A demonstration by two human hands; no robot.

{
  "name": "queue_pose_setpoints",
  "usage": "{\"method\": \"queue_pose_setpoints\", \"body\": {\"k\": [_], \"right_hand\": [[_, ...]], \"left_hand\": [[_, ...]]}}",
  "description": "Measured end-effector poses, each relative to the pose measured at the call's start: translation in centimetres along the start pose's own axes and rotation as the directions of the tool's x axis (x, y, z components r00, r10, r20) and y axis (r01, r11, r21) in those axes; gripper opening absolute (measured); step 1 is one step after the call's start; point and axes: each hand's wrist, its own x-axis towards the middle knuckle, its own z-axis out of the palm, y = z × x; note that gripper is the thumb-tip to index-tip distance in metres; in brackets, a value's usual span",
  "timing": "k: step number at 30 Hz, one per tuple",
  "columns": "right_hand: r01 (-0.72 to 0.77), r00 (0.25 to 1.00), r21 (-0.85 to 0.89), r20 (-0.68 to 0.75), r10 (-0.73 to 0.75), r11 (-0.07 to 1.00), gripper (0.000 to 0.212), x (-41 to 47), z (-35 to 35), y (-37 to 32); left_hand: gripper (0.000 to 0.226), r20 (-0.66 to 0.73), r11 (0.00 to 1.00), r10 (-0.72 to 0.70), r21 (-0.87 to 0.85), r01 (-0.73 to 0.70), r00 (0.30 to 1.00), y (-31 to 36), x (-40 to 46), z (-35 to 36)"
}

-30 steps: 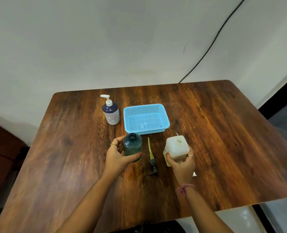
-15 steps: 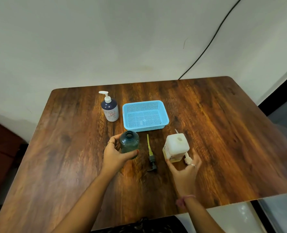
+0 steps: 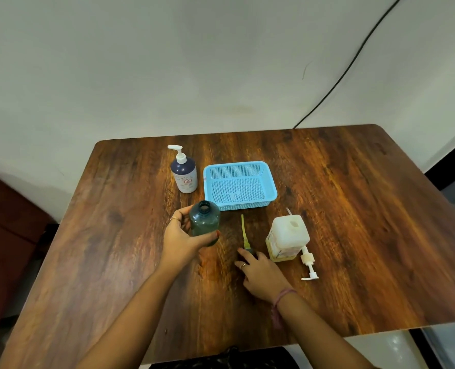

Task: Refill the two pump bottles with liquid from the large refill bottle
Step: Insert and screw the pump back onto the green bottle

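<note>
Seen from my remote station: the left hand [image 3: 182,239] curls round the uncapped dark green bottle [image 3: 204,225], standing upright with its mouth open. Beyond that hand stands the capped purple pump bottle [image 3: 184,174], its label print too small for me to read, with the blue basket [image 3: 240,184] beside it. The right hand [image 3: 261,272] rests over the head of the dark pump [image 3: 245,242]; I cannot tell whether its fingers grip it. The pump's yellowish tube runs straight away from that hand, toward the basket. Just right of the right hand stands the opened white refill bottle [image 3: 287,237], its label unreadable, its white pump [image 3: 308,263] lying on the tabletop [image 3: 354,222]. The right hand is nearer for pouring, I judge.
</note>
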Motion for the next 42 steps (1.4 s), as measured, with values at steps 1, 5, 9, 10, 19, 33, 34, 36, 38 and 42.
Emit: {"method": "queue_pose_setpoints", "body": {"k": [1,5,9,10,19,33,34,36,38,42], "right_hand": [[0.009,1.0,-0.018,-0.005,-0.009,1.0,0.047,0.3,-0.2,0.1],[0.023,1.0,-0.035,0.022,-0.022,0.999,0.042,1.0,-0.7,0.4],[0.062,0.998,0.061,0.001,-0.062,0.996,0.048,0.4,-3.1,-0.1],[0.077,0.997,0.105,-0.038,-0.073,0.991,0.051,0.2,-4.1,-0.3],[0.306,0.883,0.508,-0.468,-0.04,0.805,0.025,-0.3,-16.1,0.8],[0.592,0.678,0.652,-0.72,0.145,0.474,0.021,-0.3,-34.6,7.6],[0.623,0.654,0.634,-0.744,0.141,0.457,0.02,-0.4,-36.3,7.8],[0.666,0.616,0.605,-0.776,0.136,0.436,0.021,-0.7,-39.6,8.0],[0.698,0.585,0.572,-0.803,0.118,0.43,0.021,-1.1,-42.5,8.1],[0.747,0.546,0.523,-0.835,0.07,0.409,0.015,-1.1,-46.6,8.7]], "left_hand": [[0.069,-0.003,1.0,0.002,0.0,-0.002,1.0,0.2,0.0,-0.1],[0.07,-0.013,1.0,0.005,-0.006,-0.005,1.0,0.6,0.2,-0.7],[0.069,-0.025,1.0,0.016,-0.002,-0.016,1.0,0.9,0.4,-1.0],[0.069,-0.029,1.0,0.021,-0.006,-0.021,0.999,1.1,0.5,-1.1],[0.065,-0.032,0.993,0.114,-0.041,-0.115,0.993,4.4,1.8,-0.7],[0.07,-0.028,0.974,0.226,0.022,-0.225,0.974,14.3,5.5,3.9],[0.07,-0.028,0.971,0.238,0.019,-0.237,0.971,15.2,5.9,4.3],[0.071,-0.025,0.969,0.247,0.011,-0.246,0.969,16.8,6.7,5.1],[0.073,-0.026,0.97,0.241,-0.018,-0.242,0.97,18.2,7.2,5.8],[0.075,-0.034,0.97,0.235,-0.049,-0.237,0.971,20.5,7.8,7.2]]}}
